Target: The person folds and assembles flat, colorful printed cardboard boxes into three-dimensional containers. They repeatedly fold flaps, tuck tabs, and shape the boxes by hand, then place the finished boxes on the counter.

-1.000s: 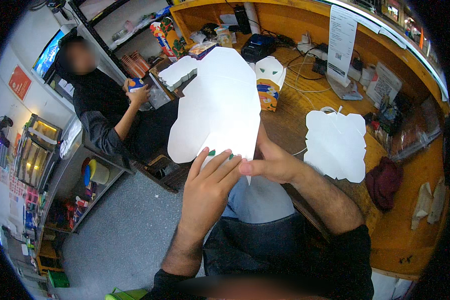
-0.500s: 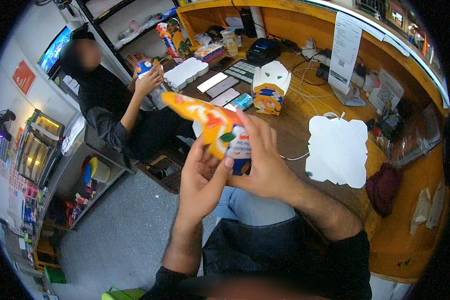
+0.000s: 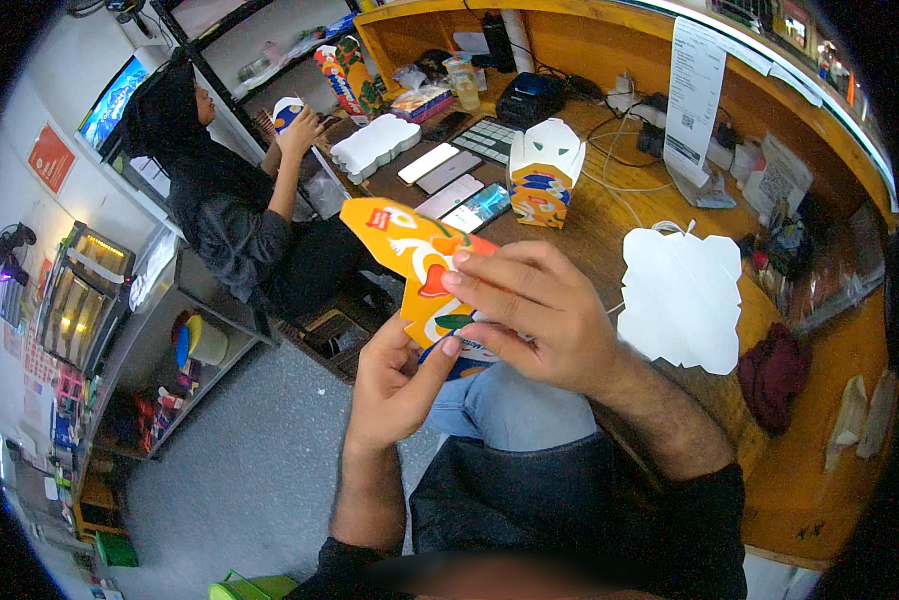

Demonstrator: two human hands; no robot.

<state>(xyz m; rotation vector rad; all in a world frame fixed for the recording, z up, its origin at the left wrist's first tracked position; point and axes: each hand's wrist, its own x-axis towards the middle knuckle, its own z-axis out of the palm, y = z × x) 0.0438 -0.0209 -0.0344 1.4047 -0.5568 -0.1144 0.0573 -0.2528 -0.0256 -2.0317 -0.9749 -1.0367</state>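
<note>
Between my two hands, above my lap, is a partly folded paper food box (image 3: 425, 262), orange with red, white, green and blue print. My left hand (image 3: 395, 385) grips its lower edge, the thumb pressed on the printed side. My right hand (image 3: 545, 315) holds the right side, fingers laid across the printed face. One long pointed flap sticks out to the upper left. On the table beyond my hands stands a folded box (image 3: 542, 190) with its white top flaps up. A stack of flat white box blanks (image 3: 680, 300) lies right of my right hand.
At the left, a seated person (image 3: 230, 200) holds a similar box (image 3: 288, 113). Another stack of blanks (image 3: 375, 147), several phones (image 3: 457, 172), a keyboard (image 3: 487, 140) and a drink cup (image 3: 463, 82) are on the table. A long receipt (image 3: 694, 100) hangs at the back right; a maroon cloth (image 3: 773, 380) lies at the right.
My right hand has shifted its fingers over the box's printed face, and the box has turned to show more of that side. The other person's head has turned to the right.
</note>
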